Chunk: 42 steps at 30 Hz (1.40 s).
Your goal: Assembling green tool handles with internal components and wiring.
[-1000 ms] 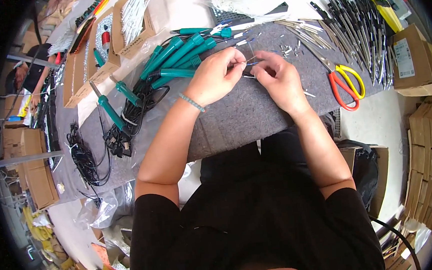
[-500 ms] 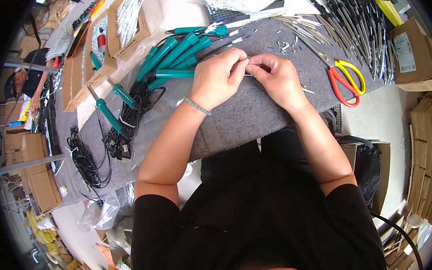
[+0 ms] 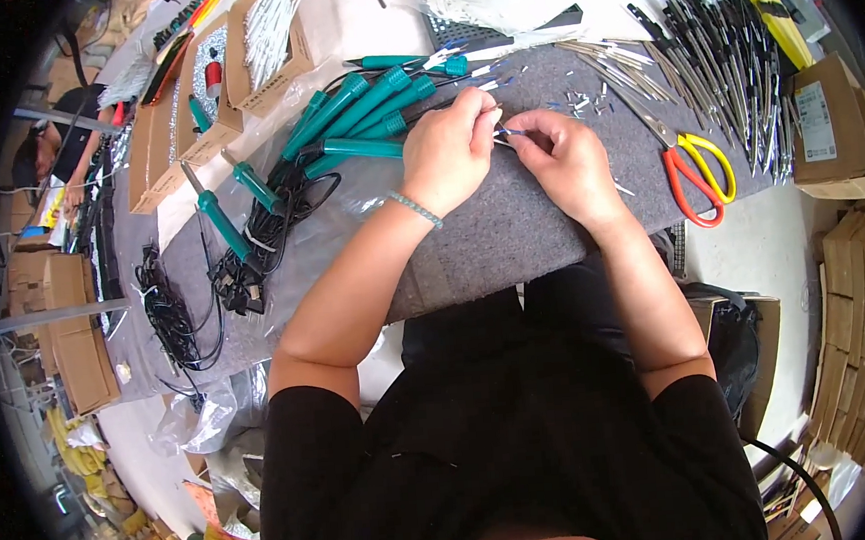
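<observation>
My left hand (image 3: 450, 156), with a beaded bracelet at the wrist, is closed in a pinch over the grey cloth. My right hand (image 3: 568, 165) pinches just to its right, fingertips a small gap away. Thin wires (image 3: 511, 132), blue and white, show between the two hands; their ends are hidden by my fingers. Beside my left hand lies a pile of green tubular handles (image 3: 351, 110) with black cords. Small white sleeve-like pieces (image 3: 581, 101) lie scattered beyond my right hand.
Scissors (image 3: 686, 167) with red and yellow handles lie at the right. Behind them are metal rods (image 3: 719, 59) and a cardboard box (image 3: 829, 132). Open cartons (image 3: 169, 163) of small parts and two green soldering irons (image 3: 224, 224) sit at the left. A person's arm (image 3: 79, 169) shows far left.
My hands have drawn slightly apart, opening a small gap where the blue and white wires now show. The whole view has shifted a little.
</observation>
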Tool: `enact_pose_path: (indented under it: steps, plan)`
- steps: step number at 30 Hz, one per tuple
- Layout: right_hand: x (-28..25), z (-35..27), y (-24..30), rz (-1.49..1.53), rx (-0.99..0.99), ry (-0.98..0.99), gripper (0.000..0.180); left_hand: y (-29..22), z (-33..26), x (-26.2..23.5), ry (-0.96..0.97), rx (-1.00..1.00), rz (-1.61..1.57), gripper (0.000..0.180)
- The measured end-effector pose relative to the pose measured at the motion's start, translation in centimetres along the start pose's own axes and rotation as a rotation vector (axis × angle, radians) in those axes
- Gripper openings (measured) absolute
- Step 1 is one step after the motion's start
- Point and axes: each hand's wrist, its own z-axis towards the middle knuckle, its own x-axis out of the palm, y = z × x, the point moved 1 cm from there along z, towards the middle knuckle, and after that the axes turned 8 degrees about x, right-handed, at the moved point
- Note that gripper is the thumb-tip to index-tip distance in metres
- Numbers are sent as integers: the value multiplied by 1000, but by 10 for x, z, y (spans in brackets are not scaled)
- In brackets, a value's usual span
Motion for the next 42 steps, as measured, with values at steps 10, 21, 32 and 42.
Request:
enact_pose_path:
  steps: [10,21,32,42]
  plan:
    - [-8,19,4,228,-24,226,18,3,1,-15,-89,96,20,8]
    - [-9,22,-3,437,124,322,9,-5,-10,-4,-125,136,16,9]
    - [-15,19,-5,380,90,264,10,-5,2,3,7,144,22,8]
    - [13,6,13,-346,-336,-163,11,-4,-4,-10,-38,134,-14,8]
